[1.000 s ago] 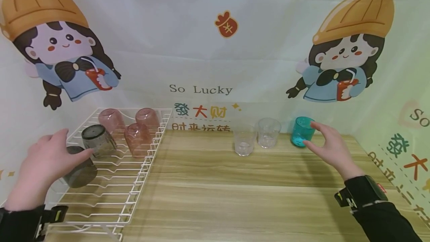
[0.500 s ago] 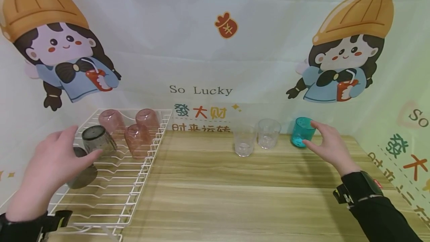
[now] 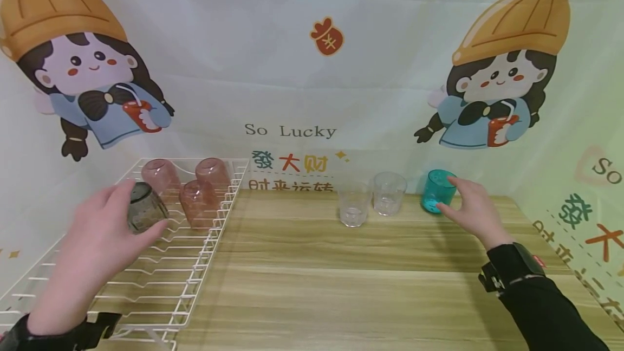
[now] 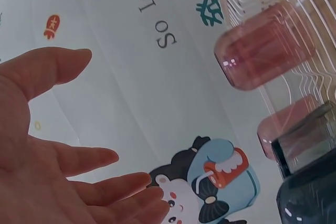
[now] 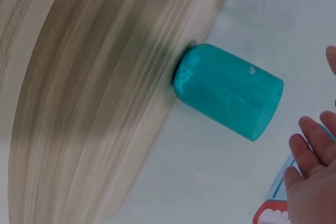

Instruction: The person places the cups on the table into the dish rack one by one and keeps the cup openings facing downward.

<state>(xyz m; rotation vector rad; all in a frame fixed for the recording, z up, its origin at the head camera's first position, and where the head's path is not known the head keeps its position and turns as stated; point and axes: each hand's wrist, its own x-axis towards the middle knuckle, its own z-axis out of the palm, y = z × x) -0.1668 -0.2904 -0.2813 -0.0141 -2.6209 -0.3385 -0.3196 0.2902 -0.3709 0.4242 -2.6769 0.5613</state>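
In the head view my left hand [image 3: 104, 226] hovers over the wire rack [image 3: 184, 323], thumb and fingers spread apart with nothing between them. An upside-down grey glass [image 3: 148, 213] shows just beyond it, tilted on the wires. The other grey glass [image 4: 310, 198] appears in the left wrist view but is hidden behind the hand in the head view. My right hand [image 3: 473, 210] is held beside a teal cup [image 3: 435, 193], which stands upright on the table. In the right wrist view, a gap separates the relaxed fingers from the cup's rim.
Upside down at the rack's far end sit three pink glasses [image 3: 197, 205]. Two clear glasses, a nearer one [image 3: 353, 207] and a farther one [image 3: 390, 196], stand left of the teal cup. A printed cloth [image 3: 287, 96] hangs behind the wooden table [image 3: 331, 297].
My left hand has moved rightward across the rack, now overlapping the nearer grey glass entirely. The right hand has shifted very slightly left; the teal cup stays where it was.
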